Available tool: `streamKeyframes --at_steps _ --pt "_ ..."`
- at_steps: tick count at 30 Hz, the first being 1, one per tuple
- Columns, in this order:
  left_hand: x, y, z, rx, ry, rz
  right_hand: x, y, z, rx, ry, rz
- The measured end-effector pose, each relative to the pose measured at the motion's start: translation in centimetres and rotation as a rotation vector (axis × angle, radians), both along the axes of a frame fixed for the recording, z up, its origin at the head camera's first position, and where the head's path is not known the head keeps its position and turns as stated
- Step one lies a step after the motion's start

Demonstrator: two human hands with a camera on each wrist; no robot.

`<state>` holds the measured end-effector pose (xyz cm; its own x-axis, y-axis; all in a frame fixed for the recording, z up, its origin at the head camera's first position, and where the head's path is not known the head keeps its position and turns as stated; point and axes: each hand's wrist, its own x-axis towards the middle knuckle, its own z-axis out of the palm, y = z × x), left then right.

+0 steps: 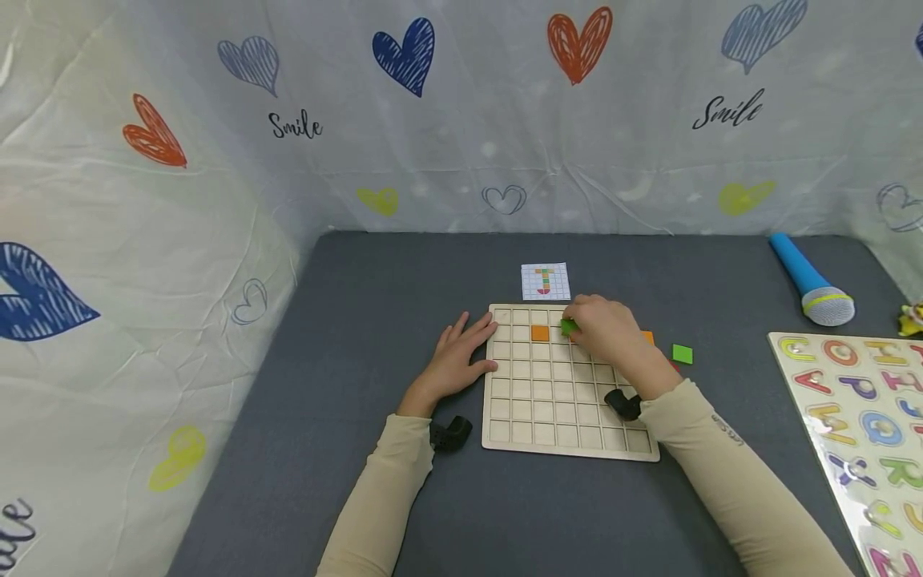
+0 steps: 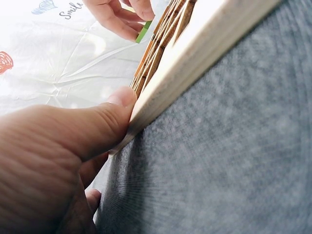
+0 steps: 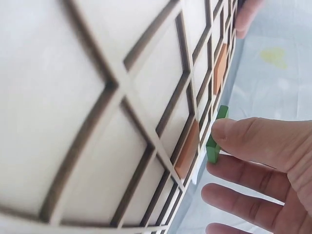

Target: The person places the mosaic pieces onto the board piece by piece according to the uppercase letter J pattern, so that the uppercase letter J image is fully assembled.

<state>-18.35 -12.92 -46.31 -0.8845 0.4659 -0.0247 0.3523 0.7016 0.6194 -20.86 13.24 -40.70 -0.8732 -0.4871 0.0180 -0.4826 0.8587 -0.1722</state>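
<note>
A wooden grid board [image 1: 562, 413] lies flat on the dark table. My left hand [image 1: 457, 361] rests at its left edge with the fingers extended, and the thumb [image 2: 114, 114] touches the edge. Between thumb and finger, my right hand [image 1: 606, 328] pinches a green square tile [image 3: 213, 148] just above the board's upper rows. One orange tile [image 1: 540, 332] sits in a cell left of that hand. A second orange tile [image 3: 187, 151] lies in a cell close by, mostly covered by the hand in the head view. Behind the board is a small pattern card [image 1: 545, 272] showing a J-like figure.
Right of the board lie a loose green tile [image 1: 682, 354], part of an orange piece [image 1: 647, 336] and a bit of red, partly hidden by the right arm. Farther right are an alphabet puzzle board [image 1: 822, 401] and a blue toy microphone [image 1: 800, 264]. A printed curtain hangs behind.
</note>
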Motion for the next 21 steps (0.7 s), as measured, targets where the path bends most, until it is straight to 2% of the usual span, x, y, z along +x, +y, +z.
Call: streamKeyframes --at_steps 6,21 --pt "-0.09 0.02 -0.01 -0.009 -0.001 0.003 -0.15 -0.45 -0.48 -0.008 -0.001 0.031" --pt "0.00 -0.10 -0.03 0.006 0.018 -0.015 -0.14 -1.07 -0.73 0.011 0.004 0.041"
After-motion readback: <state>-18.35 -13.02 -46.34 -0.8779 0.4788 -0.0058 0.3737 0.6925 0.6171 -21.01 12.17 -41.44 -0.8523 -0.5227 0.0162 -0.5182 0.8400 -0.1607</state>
